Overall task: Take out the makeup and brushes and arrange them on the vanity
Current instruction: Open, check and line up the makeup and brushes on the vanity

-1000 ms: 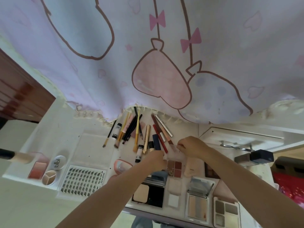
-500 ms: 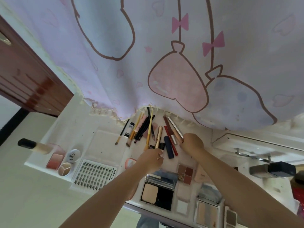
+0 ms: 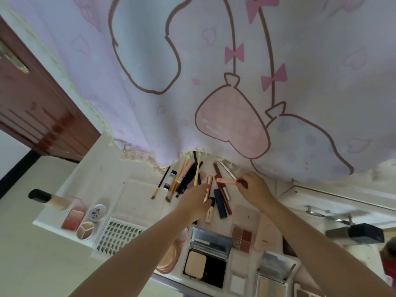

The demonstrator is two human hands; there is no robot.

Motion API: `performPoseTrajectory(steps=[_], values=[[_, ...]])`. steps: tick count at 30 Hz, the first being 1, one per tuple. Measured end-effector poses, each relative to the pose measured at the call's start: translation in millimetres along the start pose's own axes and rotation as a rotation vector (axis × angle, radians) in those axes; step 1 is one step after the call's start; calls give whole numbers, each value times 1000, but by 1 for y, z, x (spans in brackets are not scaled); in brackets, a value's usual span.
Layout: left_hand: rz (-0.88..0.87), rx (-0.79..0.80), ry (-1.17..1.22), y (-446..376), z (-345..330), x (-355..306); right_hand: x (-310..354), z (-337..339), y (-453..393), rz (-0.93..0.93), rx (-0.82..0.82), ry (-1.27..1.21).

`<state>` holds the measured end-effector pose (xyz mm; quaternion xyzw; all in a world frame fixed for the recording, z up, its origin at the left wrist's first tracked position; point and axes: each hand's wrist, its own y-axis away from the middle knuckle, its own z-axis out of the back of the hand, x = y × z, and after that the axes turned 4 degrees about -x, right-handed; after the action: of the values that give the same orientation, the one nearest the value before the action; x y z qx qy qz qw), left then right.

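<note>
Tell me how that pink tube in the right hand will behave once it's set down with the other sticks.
The pink tube, pinched by the right hand, looks slim and round, so it may roll. It probably stays rigid and seems light. Laying it against the red pencil should stop it.

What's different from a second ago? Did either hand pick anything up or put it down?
The right hand has moved up from beside the palettes to the row of sticks and now holds a pink tube by its end, which was not in view before. The left hand has stayed close beside the gold tube. The brushes and the compacts along the front edge lie as before.
</note>
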<state>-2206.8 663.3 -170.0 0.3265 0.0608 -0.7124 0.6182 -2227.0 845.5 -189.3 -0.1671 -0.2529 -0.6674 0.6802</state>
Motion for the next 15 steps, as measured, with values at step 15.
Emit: performPoseTrajectory(steps=[15], values=[[-689,-475,-281,14,88,-82,76,131,36,-123,-406,-413]])
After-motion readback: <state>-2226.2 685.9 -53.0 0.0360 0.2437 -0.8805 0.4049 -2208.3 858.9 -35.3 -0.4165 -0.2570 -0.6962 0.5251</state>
